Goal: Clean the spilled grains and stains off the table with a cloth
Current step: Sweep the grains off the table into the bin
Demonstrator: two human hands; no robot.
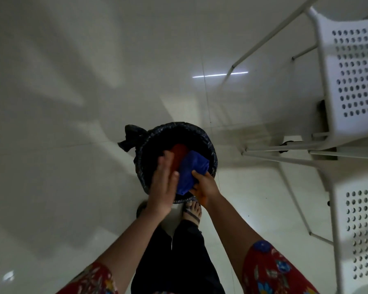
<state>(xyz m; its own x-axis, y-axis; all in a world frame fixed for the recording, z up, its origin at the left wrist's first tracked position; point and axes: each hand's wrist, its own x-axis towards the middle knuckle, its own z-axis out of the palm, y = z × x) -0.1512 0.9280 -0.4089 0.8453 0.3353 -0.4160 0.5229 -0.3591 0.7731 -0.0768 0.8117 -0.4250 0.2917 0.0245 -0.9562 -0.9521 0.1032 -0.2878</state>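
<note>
I look straight down at a round bin [208,141] lined with a black bag, standing on the floor. My right hand [202,185] grips a folded blue cloth [190,170] over the bin's mouth. My left hand [165,183] is flat with fingers together, its palm against the left side of the cloth. Something reddish-orange [179,151] lies inside the bin under the cloth. No grains or table surface are in view.
Two white perforated chairs [357,77] with thin metal legs stand to the right, their legs reaching close to the bin. Glossy white floor tiles [72,145] spread to the left and ahead. My sandalled foot [192,211] stands just behind the bin.
</note>
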